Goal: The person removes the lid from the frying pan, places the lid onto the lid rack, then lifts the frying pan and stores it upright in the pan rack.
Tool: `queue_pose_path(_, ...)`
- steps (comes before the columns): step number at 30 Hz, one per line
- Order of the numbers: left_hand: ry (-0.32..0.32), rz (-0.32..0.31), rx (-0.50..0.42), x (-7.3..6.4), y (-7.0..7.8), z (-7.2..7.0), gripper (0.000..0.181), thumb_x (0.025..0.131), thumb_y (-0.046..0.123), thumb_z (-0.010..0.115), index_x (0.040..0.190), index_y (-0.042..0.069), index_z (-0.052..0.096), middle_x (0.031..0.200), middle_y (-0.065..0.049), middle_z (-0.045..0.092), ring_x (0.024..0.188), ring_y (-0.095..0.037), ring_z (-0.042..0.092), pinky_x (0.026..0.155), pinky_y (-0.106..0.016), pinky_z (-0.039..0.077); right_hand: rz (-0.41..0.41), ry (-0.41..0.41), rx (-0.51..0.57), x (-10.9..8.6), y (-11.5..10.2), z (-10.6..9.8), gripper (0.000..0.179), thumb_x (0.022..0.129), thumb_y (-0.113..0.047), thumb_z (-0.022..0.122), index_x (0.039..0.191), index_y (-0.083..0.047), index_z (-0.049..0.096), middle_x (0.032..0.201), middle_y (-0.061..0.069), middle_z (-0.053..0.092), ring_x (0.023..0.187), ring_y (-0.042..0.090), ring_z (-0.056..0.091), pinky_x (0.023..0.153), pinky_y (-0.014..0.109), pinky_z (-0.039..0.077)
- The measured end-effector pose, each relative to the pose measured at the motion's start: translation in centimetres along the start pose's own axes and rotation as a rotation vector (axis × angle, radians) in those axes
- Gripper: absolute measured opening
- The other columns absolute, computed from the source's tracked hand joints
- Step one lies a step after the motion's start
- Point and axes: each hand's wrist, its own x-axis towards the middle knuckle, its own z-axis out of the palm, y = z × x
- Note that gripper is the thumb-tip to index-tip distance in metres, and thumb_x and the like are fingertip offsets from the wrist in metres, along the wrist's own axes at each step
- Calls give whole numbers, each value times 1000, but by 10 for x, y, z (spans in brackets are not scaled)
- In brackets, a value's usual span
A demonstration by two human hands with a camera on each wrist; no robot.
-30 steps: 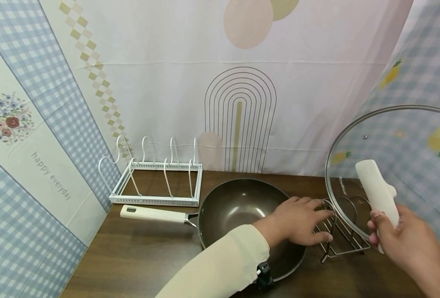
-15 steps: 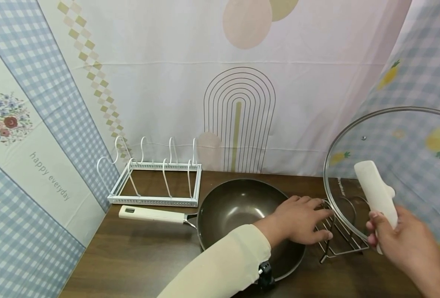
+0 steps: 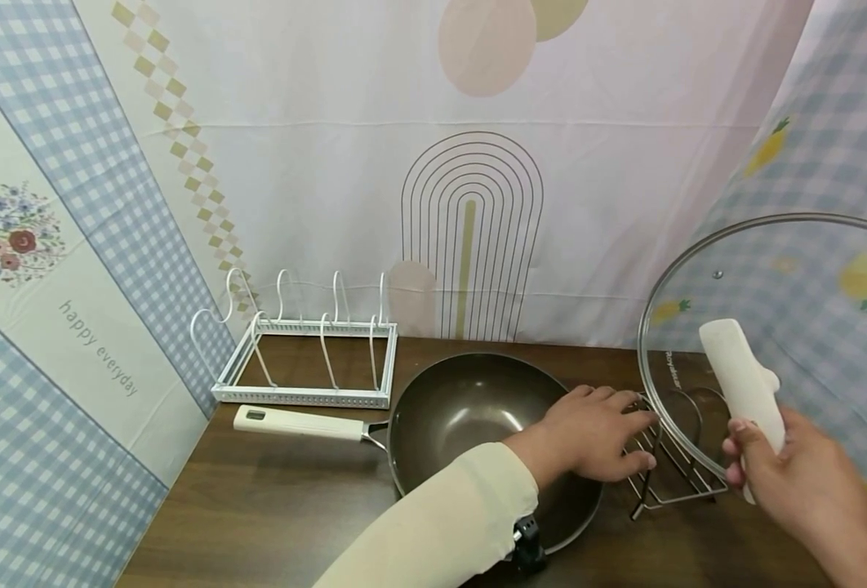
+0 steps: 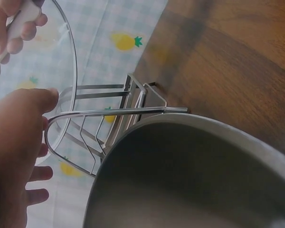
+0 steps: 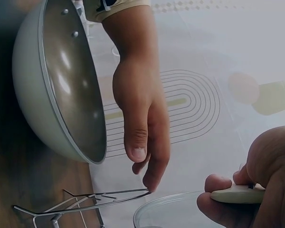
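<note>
My right hand (image 3: 808, 474) grips the upright white handle (image 3: 742, 380) of a large round glass lid (image 3: 779, 286). The lid stands nearly upright on edge, its steel rim overlapping a small metal wire rack (image 3: 686, 494) on the table's right side. Reaching across a dark-lined wok (image 3: 463, 400), my left hand (image 3: 598, 433) has its fingers spread and loosely bent. In the right wrist view, a left fingertip (image 5: 152, 185) is right at the top of the rack's wire loop (image 5: 126, 198). The wok's pale outside (image 5: 33, 95) shows there too.
The wok's cream handle (image 3: 301, 422) points left. Behind it stands a white rack (image 3: 301, 398) with several curved dividers. Patterned cloth (image 3: 316, 188) hangs at the back and both sides of the brown wooden table (image 3: 257, 498).
Almost nothing differs: the lid's top rim sits very slightly lower in the head view. Both hands keep their places.
</note>
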Motion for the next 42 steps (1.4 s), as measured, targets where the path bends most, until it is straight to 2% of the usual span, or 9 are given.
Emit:
queue_pose_path(14,9,4,1,3,0,-2,62,89,71,20,145,49,8,152,18,11,137,-5,14,108,-31,18,-10,-2,14,1,2,0,38,99,-40,40,105,-4,53,72,2,64,55,10,58,45,28,37)
queue_pose_path(26,7,-16,13,6,4,-2,60,88,71,22,144,51,12,152,19,13,136,-7,16,108,-33,20,-39,18,28,1,0,6,36,98,-38,43,99,-4,55,69,2,63,52,12,58,44,27,41)
queue_pose_path(31,5,-25,14,5,5,-1,59,88,72,23,143,52,11,151,20,13,136,-7,18,107,-33,22,-31,5,29,1,-1,8,37,98,-39,42,102,-4,54,70,3,63,53,12,59,44,28,40)
queue_pose_path(42,-41,-54,-44,6,7,-1,61,86,74,26,141,56,7,150,25,9,136,-7,17,104,-33,27,-12,-8,21,0,4,10,39,98,-40,41,102,-3,53,71,3,63,54,11,58,44,28,40)
